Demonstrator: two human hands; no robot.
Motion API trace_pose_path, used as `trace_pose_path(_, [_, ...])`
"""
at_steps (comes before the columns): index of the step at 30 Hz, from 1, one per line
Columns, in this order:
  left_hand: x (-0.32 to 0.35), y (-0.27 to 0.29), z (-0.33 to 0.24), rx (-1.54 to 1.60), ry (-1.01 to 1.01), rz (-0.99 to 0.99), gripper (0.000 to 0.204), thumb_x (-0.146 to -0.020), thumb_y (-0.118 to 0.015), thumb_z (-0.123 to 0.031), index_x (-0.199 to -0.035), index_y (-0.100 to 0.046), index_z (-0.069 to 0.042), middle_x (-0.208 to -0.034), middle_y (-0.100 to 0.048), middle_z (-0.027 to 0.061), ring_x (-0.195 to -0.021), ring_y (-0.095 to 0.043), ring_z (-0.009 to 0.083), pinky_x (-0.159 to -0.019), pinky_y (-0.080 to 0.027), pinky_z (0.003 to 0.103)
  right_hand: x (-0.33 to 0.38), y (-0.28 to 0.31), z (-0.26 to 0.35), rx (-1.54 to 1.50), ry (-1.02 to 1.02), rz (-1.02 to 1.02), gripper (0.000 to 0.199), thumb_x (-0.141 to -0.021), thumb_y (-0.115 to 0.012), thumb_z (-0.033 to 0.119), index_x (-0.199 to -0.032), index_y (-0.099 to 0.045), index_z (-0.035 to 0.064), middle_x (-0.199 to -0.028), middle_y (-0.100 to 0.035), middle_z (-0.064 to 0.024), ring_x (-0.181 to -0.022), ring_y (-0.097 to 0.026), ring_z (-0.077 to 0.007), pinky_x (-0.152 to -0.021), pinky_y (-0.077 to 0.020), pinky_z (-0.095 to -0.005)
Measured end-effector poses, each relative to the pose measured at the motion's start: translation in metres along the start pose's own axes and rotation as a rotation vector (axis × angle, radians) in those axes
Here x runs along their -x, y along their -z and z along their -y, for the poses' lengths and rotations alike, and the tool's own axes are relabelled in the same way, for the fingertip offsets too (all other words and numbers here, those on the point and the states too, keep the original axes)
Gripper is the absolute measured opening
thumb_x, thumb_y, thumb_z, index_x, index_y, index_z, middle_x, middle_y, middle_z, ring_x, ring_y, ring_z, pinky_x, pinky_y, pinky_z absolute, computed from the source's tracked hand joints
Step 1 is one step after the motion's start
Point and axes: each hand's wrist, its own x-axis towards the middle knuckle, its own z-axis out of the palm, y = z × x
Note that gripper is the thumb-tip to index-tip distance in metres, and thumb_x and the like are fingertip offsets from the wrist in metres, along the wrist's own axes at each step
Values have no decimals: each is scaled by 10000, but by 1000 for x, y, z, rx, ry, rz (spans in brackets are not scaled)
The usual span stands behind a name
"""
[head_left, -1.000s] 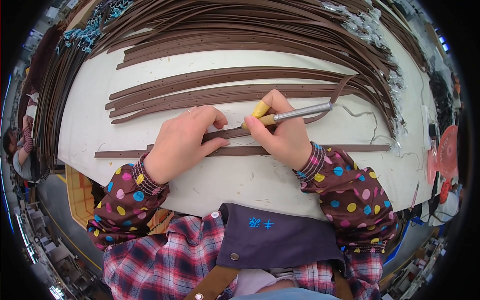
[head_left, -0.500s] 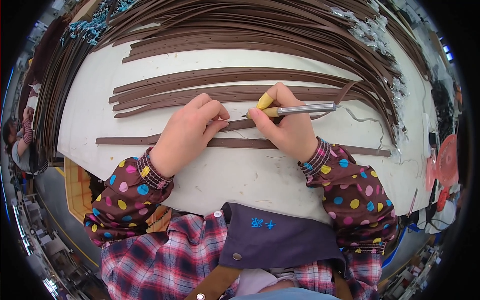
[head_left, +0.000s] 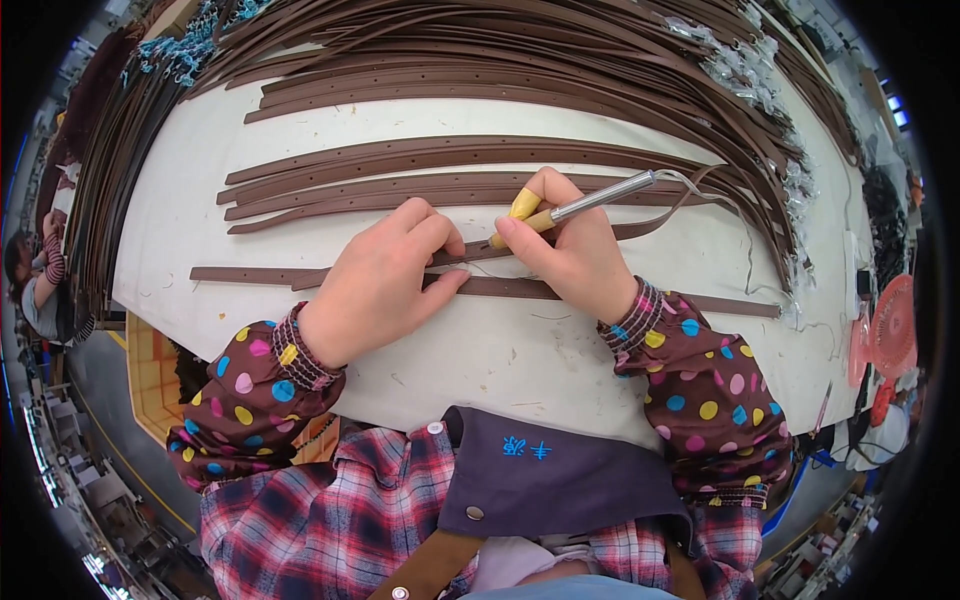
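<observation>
My right hand (head_left: 578,245) grips a pen-like tool (head_left: 603,195) with a yellowish grip and a silver metal barrel, a thin cord running from its back end. Yellow tape wraps one of that hand's fingers. The tool's tip meets a brown leather strap (head_left: 468,254) close to my left fingertips. My left hand (head_left: 382,278) holds this strap, its thumb and index finger on either side of it. A fine thread lies loose by the strap. Below it, another brown strap (head_left: 510,287) stretches across the white tabletop (head_left: 480,350).
Several brown straps with holes (head_left: 400,185) lie beyond my hands. A large heap of straps (head_left: 500,50) covers the far side, with clear plastic wrapping (head_left: 745,65) at right. A pink fan (head_left: 893,325) stands right; a yellow crate (head_left: 155,385) sits lower left. Another person (head_left: 42,285) is far left.
The tool has tilted, its back end rising and shifting left while its tip moved slightly down. My left thumb has slid right and down, away from the index finger.
</observation>
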Motion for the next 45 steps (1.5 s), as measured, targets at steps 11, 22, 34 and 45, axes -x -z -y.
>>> trace_pose_path(11, [-1, 2, 3, -169, 40, -75, 155, -785, -686, -96, -856, -554, -58, -836, -547, 57, -781, -587, 252, -638, -488, 358, 8, 0, 10, -12, 53, -99, 196, -874, -640, 114, -858, -464, 30, -686, -555, -17, -595, -505, -60, -519, -404, -227])
trace_pose_path(22, [9, -4, 8, -212, -147, -84, 147, -797, -672, -103, -872, -550, -68, -800, -569, 45, -716, -597, 229, -592, -485, 342, 8, 1, 12, -27, -107, 59, 162, -896, -607, 66, -903, -448, 35, -824, -583, -41, -744, -557, -62, -630, -439, -210])
trace_pose_path(34, [-2, 2, 3, -70, 44, 56, 149, -821, -675, -116, -858, -546, -52, -786, -576, 67, -708, -598, 247, -609, -464, 354, 1, -8, 1, 44, -13, -12, 210, -860, -643, 120, -866, -461, 15, -665, -574, -41, -572, -524, -67, -497, -405, -231])
trace_pose_path(45, [-2, -3, 6, 193, 147, -40, 120, -871, -622, -77, -869, -518, -17, -744, -610, 112, -647, -586, 274, -583, -453, 345, 4, -6, 7, 45, -107, 65, 185, -881, -618, 63, -885, -437, 29, -765, -551, -26, -688, -528, -61, -593, -430, -216])
